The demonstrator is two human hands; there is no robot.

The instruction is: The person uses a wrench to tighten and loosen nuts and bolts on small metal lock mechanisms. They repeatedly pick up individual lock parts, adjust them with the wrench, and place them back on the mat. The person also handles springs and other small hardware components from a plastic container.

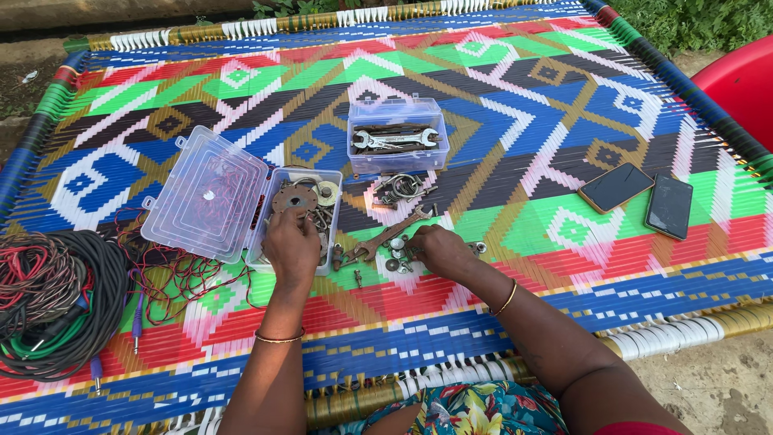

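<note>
1. Head view: I see my left hand curled at the near edge of the clear plastic box of washers and discs. Its fingertips are hidden, so I cannot tell what its grip holds.
2. My right hand rests knuckles-up on the loose small metal bits, fingers closed loosely over them, just near of the rusty open-ended spanner on the woven bright-patterned cot.
3. I'd judge it best to pinch one piece at a time and keep the box steady.
4. The second clear box of spanners sits farther away.
</note>
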